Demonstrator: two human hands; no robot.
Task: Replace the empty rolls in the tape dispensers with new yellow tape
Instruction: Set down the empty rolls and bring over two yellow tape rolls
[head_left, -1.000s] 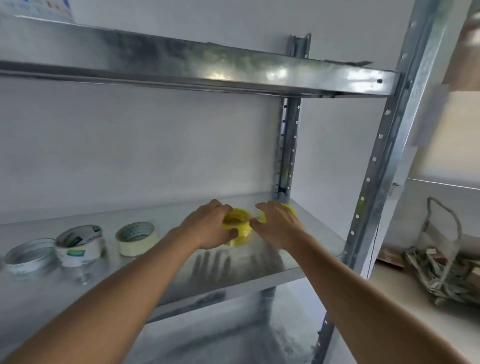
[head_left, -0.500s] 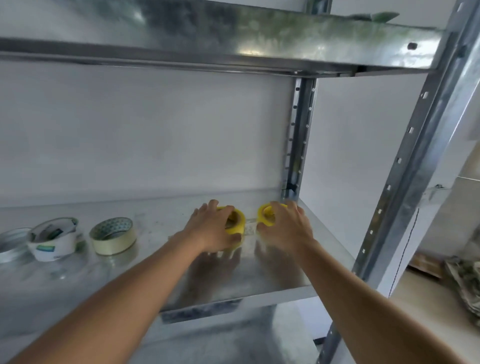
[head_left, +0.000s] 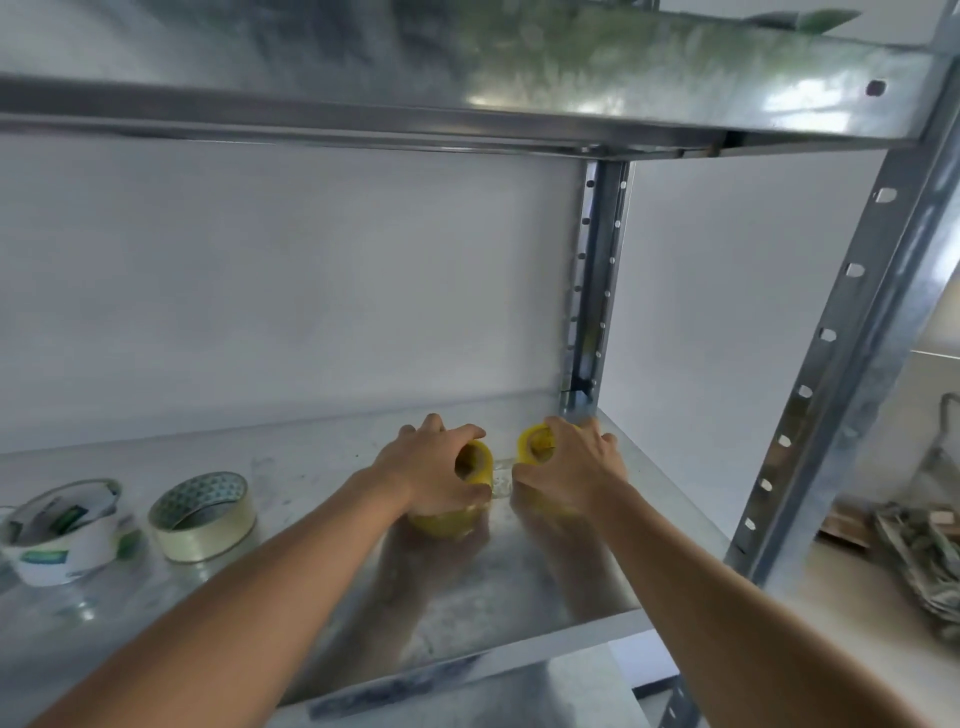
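Two yellow tape rolls stand on edge on the metal shelf (head_left: 519, 597), side by side with a small gap between them. My left hand (head_left: 431, 470) grips the left yellow roll (head_left: 475, 465), fingers curled over its top. My right hand (head_left: 571, 467) grips the right yellow roll (head_left: 535, 444) the same way. Both hands cover most of each roll; only the inner rims and core holes show. No tape dispenser is in view.
A cream tape roll (head_left: 202, 514) and a white printed roll (head_left: 65, 527) lie flat at the shelf's left. An upper shelf (head_left: 467, 78) hangs overhead. A perforated steel upright (head_left: 852, 353) stands at right, with clutter (head_left: 914, 545) on the floor beyond.
The two yellow rolls, close together a second ago, now stand slightly apart, one in each hand. The camera has moved closer to the shelf and tilted up.
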